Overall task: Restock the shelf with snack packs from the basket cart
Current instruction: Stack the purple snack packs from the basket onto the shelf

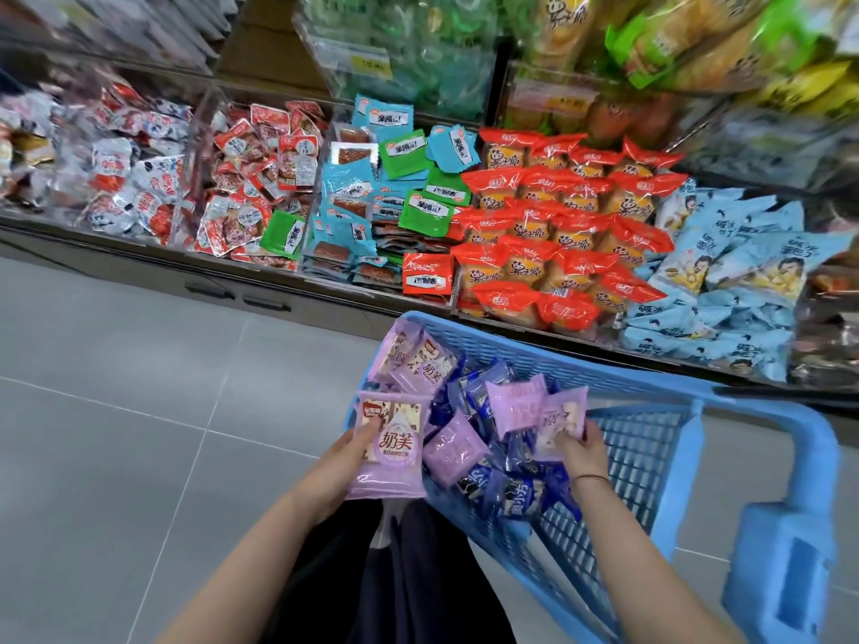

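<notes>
Left fingers (366, 430): thumb laid across the front of a lilac snack pack (393, 457), the other fingers hidden behind it, so clamped on it. The left hand (341, 467) holds the pack upright, printed face up, at the near left corner of the basket cart (534, 348).

Right fingers (590, 432): curled and pinching the lower edge of a second lilac pack (560, 418) above the cart's load. A third lilac pack (517, 404) touches it on the left; cannot tell whether the right hand (583, 453) holds that one too. Thin band (590, 478) on the right wrist.

In the cart, a blue plastic lattice:
- a heap of dark blue packs (513, 492)
- one lilac pack lying tilted on the heap (453, 450)
- a few more lilac packs standing in the far left corner (418, 360)
- chunky blue handle (785, 574) at the near right

Beyond the cart's far rim is the shelf (139, 253), split by clear dividers into bins:
- red-and-white sachets (251, 178) at left
- teal and green sachets (372, 211) next
- orange-topped packs (558, 225) in rows, directly beyond the cart
- pale blue packs (725, 281) at right

Upper tiers are blurred. Grey tiled floor (116, 388) underfoot.
</notes>
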